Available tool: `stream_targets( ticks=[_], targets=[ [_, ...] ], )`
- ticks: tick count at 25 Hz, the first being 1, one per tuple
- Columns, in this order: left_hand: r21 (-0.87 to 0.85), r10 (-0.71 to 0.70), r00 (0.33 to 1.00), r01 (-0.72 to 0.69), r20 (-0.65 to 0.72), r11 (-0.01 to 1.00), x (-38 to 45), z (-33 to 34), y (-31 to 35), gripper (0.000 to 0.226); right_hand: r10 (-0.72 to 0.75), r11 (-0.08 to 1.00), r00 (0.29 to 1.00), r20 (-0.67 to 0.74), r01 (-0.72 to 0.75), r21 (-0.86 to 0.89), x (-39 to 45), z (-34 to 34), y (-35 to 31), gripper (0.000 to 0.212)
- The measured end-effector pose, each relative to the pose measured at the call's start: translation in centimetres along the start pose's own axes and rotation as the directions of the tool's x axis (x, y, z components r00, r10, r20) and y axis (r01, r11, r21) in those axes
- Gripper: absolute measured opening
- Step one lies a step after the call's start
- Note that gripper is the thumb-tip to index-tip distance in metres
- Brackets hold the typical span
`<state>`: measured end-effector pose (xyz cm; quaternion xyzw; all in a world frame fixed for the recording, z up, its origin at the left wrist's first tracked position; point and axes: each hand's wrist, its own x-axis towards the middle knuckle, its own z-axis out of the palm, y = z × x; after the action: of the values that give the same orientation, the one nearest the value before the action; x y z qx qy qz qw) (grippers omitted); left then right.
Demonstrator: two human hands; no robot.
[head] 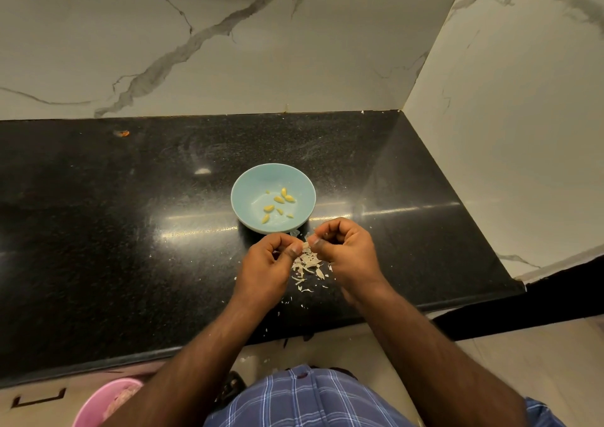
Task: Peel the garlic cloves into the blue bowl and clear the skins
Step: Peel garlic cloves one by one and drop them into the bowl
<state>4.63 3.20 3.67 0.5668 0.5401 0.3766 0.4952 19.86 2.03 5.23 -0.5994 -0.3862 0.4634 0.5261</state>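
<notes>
The blue bowl [253,183] stands on the black countertop and holds several peeled yellow garlic cloves [278,199]. Just in front of it, my left hand [268,263] and my right hand [343,247] meet above the counter. Both pinch one small pale garlic clove [306,246] between thumb and fingertips; most of the clove is hidden by the fingers. A pile of white garlic skins [307,265] lies on the counter directly under my hands, with scattered flakes trailing toward the front edge.
The black granite countertop [130,230] runs left, bounded by marble walls behind and on the right. A pink bucket [104,400] sits on the floor at lower left. A few skin flakes lie on the floor near the counter edge.
</notes>
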Motion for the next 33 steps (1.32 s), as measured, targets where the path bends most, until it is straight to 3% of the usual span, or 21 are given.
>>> stream_targets(
  ticks=[3,8,15,23,26,30,33],
  targets=[
    [-0.004,-0.009,1.000,0.009,-0.004,1.000,0.0,0.0,0.1,0.006,-0.039,0.998,0.999,-0.023,0.038,-0.044,-0.2,0.0,0.1,0.015],
    [-0.075,-0.115,0.992,0.112,-0.042,0.991,0.2,-0.3,-0.1,0.020,-0.279,0.912,0.960,-0.019,0.259,-0.319,-0.3,-0.6,0.1,0.012],
    [-0.098,-0.207,0.978,0.205,-0.012,0.974,0.3,-0.7,-0.2,0.009,-0.154,0.847,0.985,0.071,0.169,-0.504,0.7,-1.9,0.3,0.018],
    [-0.060,-0.239,0.971,0.238,-0.021,0.969,0.5,-1.2,-0.5,0.012,-0.131,0.652,0.979,0.158,0.205,-0.730,1.0,-2.2,0.4,0.022],
    [-0.070,-0.237,0.971,0.235,-0.016,0.969,0.5,-1.2,-0.7,0.013,-0.078,0.680,0.981,0.179,0.184,-0.709,1.0,-2.2,0.4,0.026],
    [-0.091,-0.224,0.975,0.222,-0.009,0.971,0.5,-1.4,-0.7,0.010,-0.157,0.679,0.979,0.132,0.204,-0.705,0.8,-1.9,0.3,0.012],
    [-0.099,-0.222,0.975,0.221,-0.006,0.970,0.6,-1.4,-0.7,0.009,-0.065,0.692,0.982,0.176,0.172,-0.701,0.9,-1.4,0.2,0.023]
  ],
)
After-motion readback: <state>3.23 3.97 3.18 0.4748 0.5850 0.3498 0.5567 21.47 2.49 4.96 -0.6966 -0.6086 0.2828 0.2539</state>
